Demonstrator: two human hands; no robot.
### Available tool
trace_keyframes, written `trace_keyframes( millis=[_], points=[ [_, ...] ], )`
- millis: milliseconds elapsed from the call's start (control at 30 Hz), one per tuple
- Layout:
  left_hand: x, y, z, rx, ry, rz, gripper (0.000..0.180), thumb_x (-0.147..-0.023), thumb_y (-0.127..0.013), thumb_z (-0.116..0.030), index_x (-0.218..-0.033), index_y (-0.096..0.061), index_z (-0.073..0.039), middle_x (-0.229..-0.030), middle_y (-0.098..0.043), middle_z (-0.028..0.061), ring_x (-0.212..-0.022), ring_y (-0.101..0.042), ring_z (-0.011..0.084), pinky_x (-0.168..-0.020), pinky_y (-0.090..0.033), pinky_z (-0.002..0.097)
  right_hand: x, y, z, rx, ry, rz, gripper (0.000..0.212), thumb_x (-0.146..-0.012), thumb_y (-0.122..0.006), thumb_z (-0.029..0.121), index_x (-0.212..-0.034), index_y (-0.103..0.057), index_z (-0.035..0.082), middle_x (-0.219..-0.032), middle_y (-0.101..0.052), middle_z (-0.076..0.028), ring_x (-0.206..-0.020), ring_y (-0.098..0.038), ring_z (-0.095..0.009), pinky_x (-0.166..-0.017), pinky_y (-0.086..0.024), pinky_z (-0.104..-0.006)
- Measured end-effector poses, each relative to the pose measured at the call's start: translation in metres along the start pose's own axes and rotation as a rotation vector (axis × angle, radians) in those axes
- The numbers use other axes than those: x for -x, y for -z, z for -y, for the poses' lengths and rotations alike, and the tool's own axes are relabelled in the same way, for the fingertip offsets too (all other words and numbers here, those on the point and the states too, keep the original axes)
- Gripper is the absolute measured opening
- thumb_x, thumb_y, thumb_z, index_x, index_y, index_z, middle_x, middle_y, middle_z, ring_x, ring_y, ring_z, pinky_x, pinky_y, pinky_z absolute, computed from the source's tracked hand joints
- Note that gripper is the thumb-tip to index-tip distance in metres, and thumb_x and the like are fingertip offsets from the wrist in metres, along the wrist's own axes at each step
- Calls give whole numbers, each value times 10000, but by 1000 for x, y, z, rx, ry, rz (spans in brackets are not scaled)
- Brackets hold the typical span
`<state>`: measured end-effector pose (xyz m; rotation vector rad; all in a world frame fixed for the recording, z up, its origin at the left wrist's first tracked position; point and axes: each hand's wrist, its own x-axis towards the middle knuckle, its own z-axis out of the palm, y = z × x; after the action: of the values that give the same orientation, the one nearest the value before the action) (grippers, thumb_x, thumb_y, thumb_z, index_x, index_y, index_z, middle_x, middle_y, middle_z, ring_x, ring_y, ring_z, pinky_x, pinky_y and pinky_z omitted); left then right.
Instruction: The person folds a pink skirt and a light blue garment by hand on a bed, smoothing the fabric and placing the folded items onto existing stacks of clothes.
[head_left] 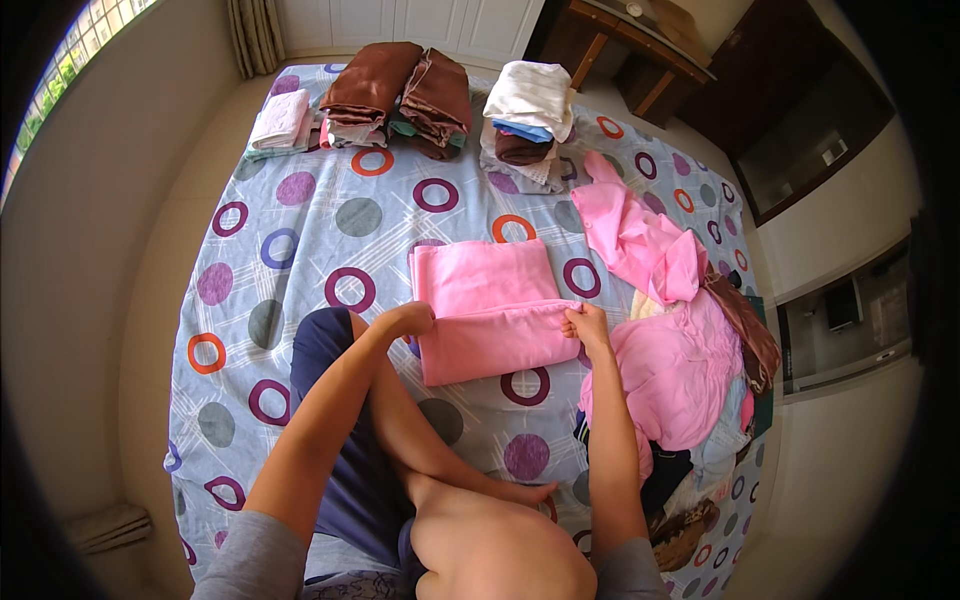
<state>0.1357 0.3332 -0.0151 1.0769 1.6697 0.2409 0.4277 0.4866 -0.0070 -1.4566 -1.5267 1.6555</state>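
A pink cloth (pixel 490 275), partly folded into a rough rectangle, lies flat on the patterned bedsheet (pixel 330 225) in front of my crossed legs. Its near part is doubled over, and the fold's edge runs straight between my hands. At the left end of that edge, my left hand (pixel 409 320) is closed on the cloth. My right hand (pixel 586 326) pinches the opposite end, fingers pressed together. Both hands stay low, close to the bed. Whether the cloth is a garment or a sheet I cannot tell.
Folded stacks line the far edge: a small white one (pixel 280 120), brown ones (pixel 372 85) and a white-topped pile (pixel 530 95). To the right is a loose heap with pink clothes (pixel 670 365) and a brown piece (pixel 745 325). A wooden desk (pixel 640 45) stands beyond.
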Motion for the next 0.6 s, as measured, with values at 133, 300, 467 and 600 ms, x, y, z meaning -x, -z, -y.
trace_keyframes(
  millis=[133,300,467,600],
  points=[
    [-24,-10,22,-126,-12,-76,200,-718,-460,-105,-836,-582,3,-781,-583,139,-711,-578,255,-593,-474,358,-23,-15,-13,407,-9,-216,167,-698,-591,169,-719,-563,6,-635,-583,-112,-556,-580,-188,-474,-449,-316],
    [-60,-21,74,-625,-164,-232,227,-722,-439,-115,-835,-601,-3,-787,-605,158,-735,-593,294,-610,-480,392,-40,-39,-21,798,161,-325,277,-667,-582,282,-717,-572,10,-759,-582,-195,-771,-542,-383,-676,-417,-430],
    [-7,-31,-7,-458,132,-196,284,-760,-427,-206,-921,-607,-57,-967,-592,146,-888,-568,278,-750,-450,412,-30,-23,-29,793,184,-483,181,-713,-550,213,-761,-579,41,-771,-586,-182,-761,-549,-366,-678,-417,-429],
    [4,-35,-2,-723,-290,-705,184,-708,-533,-116,-866,-537,-20,-860,-528,110,-798,-524,237,-683,-445,341,-17,-39,-10,745,522,-457,167,-734,-468,19,-842,-588,64,-865,-552,-153,-836,-518,-338,-733,-405,-404]
  ],
)
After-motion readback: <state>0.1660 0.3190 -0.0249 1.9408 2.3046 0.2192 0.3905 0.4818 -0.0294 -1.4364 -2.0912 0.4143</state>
